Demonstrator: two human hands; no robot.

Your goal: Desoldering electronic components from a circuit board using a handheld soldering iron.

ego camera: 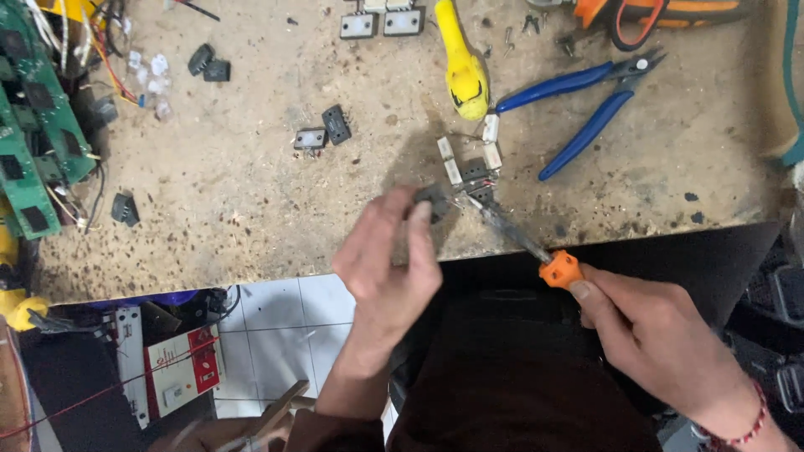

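At the near edge of the worktop, both hands meet over a small cluster of parts. Left hand comes up from below, fingers closed in a pinch grip on a small dark component with thin metal legs pointing right. Right hand is wrapped shut around the handle of a soldering iron; orange collar sits just past the thumb, and the handle itself is mostly hidden in the hand.

Key relation: the iron's long axis runs diagonally, from the right hand at lower right up-left to its tip, which sits at or just beside the component's legs. Can't tell if tip and legs are actually touching, too small and blurred. The component lies up-left of the right hand's grip and right at the left hand's fingertips, so the left hand is far nearer to it. It seems held just above the worktop edge, not resting on it.

Around: small white blocks and another dark part just behind the tip; blue-handled pliers to the right, jaws up-right; a yellow tool behind; loose black components mid-worktop; green circuit boards at far left.
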